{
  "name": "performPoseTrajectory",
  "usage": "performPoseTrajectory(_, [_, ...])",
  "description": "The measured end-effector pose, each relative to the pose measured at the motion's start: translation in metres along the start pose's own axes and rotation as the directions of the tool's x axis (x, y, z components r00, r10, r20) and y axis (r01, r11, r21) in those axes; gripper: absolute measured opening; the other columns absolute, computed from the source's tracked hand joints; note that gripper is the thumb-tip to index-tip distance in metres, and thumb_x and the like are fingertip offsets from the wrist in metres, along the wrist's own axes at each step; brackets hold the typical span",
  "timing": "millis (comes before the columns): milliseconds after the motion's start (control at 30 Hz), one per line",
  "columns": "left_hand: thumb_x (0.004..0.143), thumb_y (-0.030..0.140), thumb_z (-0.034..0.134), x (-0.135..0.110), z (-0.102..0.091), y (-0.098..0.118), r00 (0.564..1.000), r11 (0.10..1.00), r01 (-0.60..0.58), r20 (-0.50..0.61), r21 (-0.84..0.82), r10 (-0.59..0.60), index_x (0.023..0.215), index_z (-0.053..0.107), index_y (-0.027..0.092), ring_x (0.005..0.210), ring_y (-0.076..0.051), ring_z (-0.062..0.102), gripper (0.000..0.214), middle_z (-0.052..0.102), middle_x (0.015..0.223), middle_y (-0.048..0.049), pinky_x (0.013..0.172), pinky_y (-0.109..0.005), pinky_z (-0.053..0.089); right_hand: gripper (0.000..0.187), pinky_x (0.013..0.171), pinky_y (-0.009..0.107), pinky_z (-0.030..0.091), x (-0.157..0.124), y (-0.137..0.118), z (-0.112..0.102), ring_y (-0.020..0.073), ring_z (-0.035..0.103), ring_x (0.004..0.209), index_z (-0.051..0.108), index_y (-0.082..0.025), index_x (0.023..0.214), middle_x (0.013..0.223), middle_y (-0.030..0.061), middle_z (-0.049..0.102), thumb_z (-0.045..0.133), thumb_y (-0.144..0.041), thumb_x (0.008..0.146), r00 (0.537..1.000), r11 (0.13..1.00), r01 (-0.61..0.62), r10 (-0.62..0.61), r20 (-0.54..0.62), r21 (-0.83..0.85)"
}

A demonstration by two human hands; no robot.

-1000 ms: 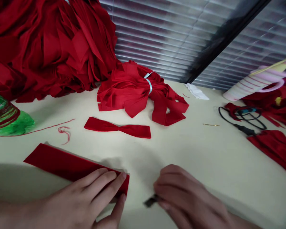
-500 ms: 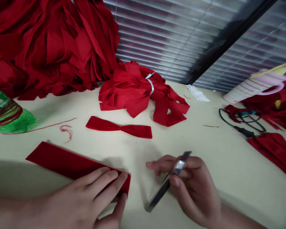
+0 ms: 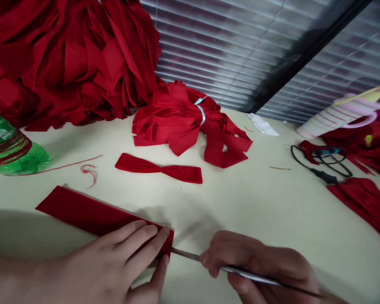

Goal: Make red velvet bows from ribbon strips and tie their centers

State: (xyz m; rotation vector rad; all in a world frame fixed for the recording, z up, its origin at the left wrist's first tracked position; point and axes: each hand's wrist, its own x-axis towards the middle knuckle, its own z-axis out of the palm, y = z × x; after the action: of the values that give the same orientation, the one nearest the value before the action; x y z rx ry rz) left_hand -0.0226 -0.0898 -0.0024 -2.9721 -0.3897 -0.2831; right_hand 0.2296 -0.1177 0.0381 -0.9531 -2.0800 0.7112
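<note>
Pinning a red cloth strip (image 3: 85, 211) at eight o'clock and pointing a slim tool (image 3: 253, 277) at its end.
Holding the strip down beneath the left hand (image 3: 114, 261) at seven o'clock; grasping the tool in the right hand (image 3: 269, 264) at five o'clock, aiming its tip toward nine.

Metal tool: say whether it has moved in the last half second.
Yes: the metal tool went left, judged against the flat red strip under the left hand; its tip, then apart, now reaches that strip's right end.
</note>
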Motion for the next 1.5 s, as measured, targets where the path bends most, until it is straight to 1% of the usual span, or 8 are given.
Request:
performPoseTrajectory(133, [0.084, 0.044, 0.053, 0.0, -0.001, 0.0, 1.0, 1.0, 0.001, 0.011, -0.006, -0.001, 0.12, 0.049, 0.022, 0.125, -0.03, 0.035, 0.042, 0.047, 0.133, -0.011, 0.107, -0.041, 0.018, 0.033, 0.057, 0.02, 0.055, -0.002, 0.009, 0.013, 0.0132, 0.067, 0.066, 0.043, -0.028, 0.115, 0.08, 0.0018, 0.069, 0.055, -0.016, 0.087, 0.986, 0.979, -0.002, 0.036, -0.161, 0.206])
performPoseTrajectory(333, [0.083, 0.044, 0.054, 0.0, 0.002, 0.002, 0.998, 0.998, 0.055, -0.028, -0.02, -0.055, 0.118, 0.051, 0.022, 0.123, -0.027, 0.037, 0.042, 0.051, 0.128, -0.0089, 0.108, -0.038, 0.02, 0.019, 0.067, 0.022, 0.054, 0.001, 0.022, 0.018, 0.0126, 0.061, 0.078, 0.061, -0.013, 0.103, 0.091, 0.0088, 0.063, 0.054, -0.018, 0.086, 0.975, 1.0, 0.008, -0.013, 0.221, 0.024])
performPoseTrajectory(633, [0.084, 0.045, 0.053, 0.001, 0.0, 0.0, 1.0, 1.0, 0.013, -0.022, -0.001, -0.013, 0.119, 0.051, 0.023, 0.123, -0.027, 0.037, 0.041, 0.052, 0.127, -0.0078, 0.108, -0.039, 0.015, 0.014, 0.052, 0.025, 0.047, 0.0, 0.025, 0.016, 0.0107, 0.051, 0.055, 0.064, -0.012, 0.096, 0.062, 0.0005, 0.058, 0.058, -0.011, 0.083, 0.951, 0.925, 0.287, -0.243, 0.192, -0.249])
performPoseTrajectory(833, [0.085, 0.044, 0.051, 0.001, -0.002, -0.001, 1.0, 1.0, 0.004, 0.021, 0.016, -0.004, 0.123, 0.049, 0.022, 0.121, -0.028, 0.041, 0.043, 0.049, 0.133, -0.0105, 0.103, -0.039, 0.024, 0.039, 0.082, 0.031, 0.054, 0.002, 0.039, 0.002, 0.0187, 0.062, 0.095, 0.053, -0.003, 0.117, 0.095, 0.015, 0.066, 0.043, 0.001, 0.08, 0.937, 0.947, 0.31, -0.289, 0.199, -0.087])
performPoseTrajectory(1133, [0.083, 0.045, 0.05, 0.001, -0.008, -0.011, 0.995, 0.998, 0.03, 0.096, -0.052, -0.025, 0.134, 0.039, 0.015, 0.132, -0.034, 0.027, 0.06, 0.035, 0.143, -0.0174, 0.107, -0.043, 0.017, 0.023, 0.065, 0.025, 0.057, 0.009, 0.042, -0.015, 0.0166, 0.067, 0.077, 0.061, -0.022, 0.1, 0.089, 0.0051, 0.068, 0.054, -0.01, 0.082, 0.992, 0.949, -0.035, -0.004, -0.123, -0.313])
performPoseTrajectory(1267, [0.083, 0.047, 0.049, -0.001, -0.006, -0.009, 0.996, 0.998, 0.044, 0.078, -0.041, -0.04, 0.134, 0.039, 0.015, 0.132, -0.034, 0.026, 0.061, 0.035, 0.143, -0.0171, 0.108, -0.043, 0.012, 0.036, 0.074, 0.027, 0.056, 0.006, 0.034, -0.003, 0.0175, 0.064, 0.088, 0.05, -0.019, 0.121, 0.098, 0.007, 0.066, 0.047, -0.008, 0.087, 0.999, 0.893, 0.038, -0.033, 0.02, -0.448])
performPoseTrajectory(1367, [0.082, 0.052, 0.05, -0.001, -0.006, -0.007, 0.996, 0.997, 0.063, 0.071, -0.05, -0.059, 0.133, 0.04, 0.016, 0.13, -0.033, 0.03, 0.063, 0.037, 0.142, -0.0158, 0.106, -0.043, 0.017, 0.027, 0.075, 0.03, 0.055, 0.004, 0.029, 0.008, 0.0182, 0.062, 0.089, 0.057, -0.013, 0.113, 0.096, 0.0096, 0.065, 0.045, -0.008, 0.088, 0.986, 0.894, 0.144, -0.095, 0.136, -0.425])
performPoseTrajectory(1500, [0.081, 0.052, 0.052, 0.002, -0.01, -0.007, 0.995, 0.994, 0.08, 0.072, -0.069, -0.075, 0.131, 0.044, 0.017, 0.128, -0.032, 0.034, 0.061, 0.04, 0.141, -0.014, 0.103, -0.043, 0.025, 0.022, 0.067, 0.03, 0.053, 0.007, 0.026, 0.018, 0.0162, 0.059, 0.079, 0.064, -0.014, 0.1, 0.086, 0.0085, 0.064, 0.047, -0.009, 0.088, 0.994, 0.896, 0.103, -0.081, 0.07, -0.432])
